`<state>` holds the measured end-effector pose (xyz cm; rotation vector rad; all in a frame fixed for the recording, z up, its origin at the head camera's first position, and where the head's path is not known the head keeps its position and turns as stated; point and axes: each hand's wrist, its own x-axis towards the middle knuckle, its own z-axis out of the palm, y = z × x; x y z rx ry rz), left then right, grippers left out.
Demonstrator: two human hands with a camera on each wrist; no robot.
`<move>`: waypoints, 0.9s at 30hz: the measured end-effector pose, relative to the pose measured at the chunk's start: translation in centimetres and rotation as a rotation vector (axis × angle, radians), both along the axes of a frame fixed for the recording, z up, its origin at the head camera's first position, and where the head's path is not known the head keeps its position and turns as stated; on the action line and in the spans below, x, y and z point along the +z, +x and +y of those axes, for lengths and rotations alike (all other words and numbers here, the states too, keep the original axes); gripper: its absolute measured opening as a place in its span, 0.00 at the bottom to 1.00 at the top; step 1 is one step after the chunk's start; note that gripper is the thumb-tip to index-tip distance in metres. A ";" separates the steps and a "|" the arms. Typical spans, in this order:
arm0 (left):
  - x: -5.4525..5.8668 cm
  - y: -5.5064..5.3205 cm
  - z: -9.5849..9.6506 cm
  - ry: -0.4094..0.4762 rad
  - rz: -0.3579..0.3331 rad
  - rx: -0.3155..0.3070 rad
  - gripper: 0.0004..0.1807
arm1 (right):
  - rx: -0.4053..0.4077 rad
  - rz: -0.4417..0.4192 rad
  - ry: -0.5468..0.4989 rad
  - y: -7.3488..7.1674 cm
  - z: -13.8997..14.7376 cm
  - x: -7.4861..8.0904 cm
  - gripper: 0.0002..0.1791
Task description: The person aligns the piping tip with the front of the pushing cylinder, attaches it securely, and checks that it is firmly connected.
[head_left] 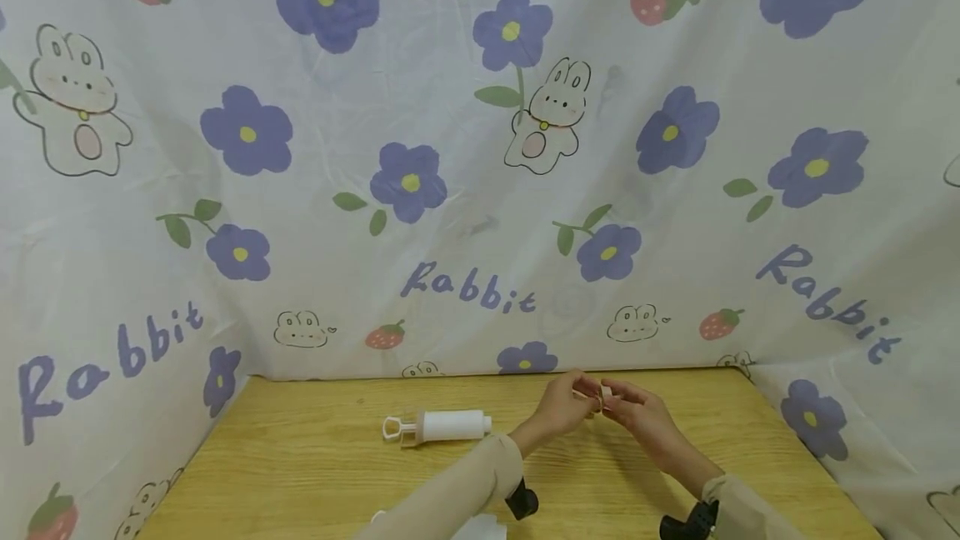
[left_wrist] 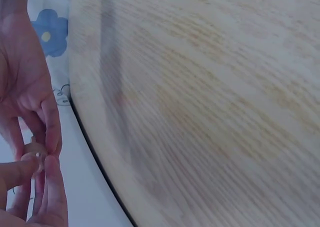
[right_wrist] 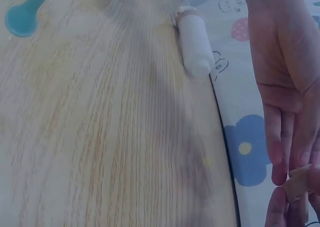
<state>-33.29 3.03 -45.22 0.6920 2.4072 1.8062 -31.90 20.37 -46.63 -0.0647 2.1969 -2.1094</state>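
Observation:
Over the far part of the table, my left hand (head_left: 564, 407) and right hand (head_left: 643, 422) meet at the fingertips. Between them is a small beige piece (right_wrist: 298, 183), pinched by the fingers of both hands. Its kind cannot be made out, as the fingers cover much of it. In the left wrist view, the right hand (left_wrist: 25, 72) reaches down from the top and the left hand (left_wrist: 50, 197) comes in from below. To the left of the hands lies a white plunger-type tube (head_left: 452, 425) with a loop handle, on its side.
A wooden table (head_left: 300, 473) backs onto a white curtain (head_left: 465, 323) printed with flowers and rabbits. Near the front edge, a white object (head_left: 483, 528) is partly covered by the left sleeve. A teal, round-ended tool (right_wrist: 22, 19) shows in the right wrist view.

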 end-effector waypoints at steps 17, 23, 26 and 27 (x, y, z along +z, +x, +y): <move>-0.3 0.2 -0.6 -0.042 0.025 -0.005 0.09 | 0.149 -0.051 -0.107 -0.2 0.4 -0.2 0.38; -0.1 -0.8 -1.8 -0.058 0.012 -0.013 0.14 | 0.101 -0.043 -0.093 -0.1 0.6 0.0 0.37; 0.2 -1.4 -3.0 -0.139 0.033 -0.034 0.20 | 0.099 -0.036 -0.077 0.0 0.8 0.1 0.36; 0.2 -1.6 -3.5 -0.214 0.082 -0.042 0.21 | 0.100 -0.033 -0.069 0.0 0.8 0.1 0.36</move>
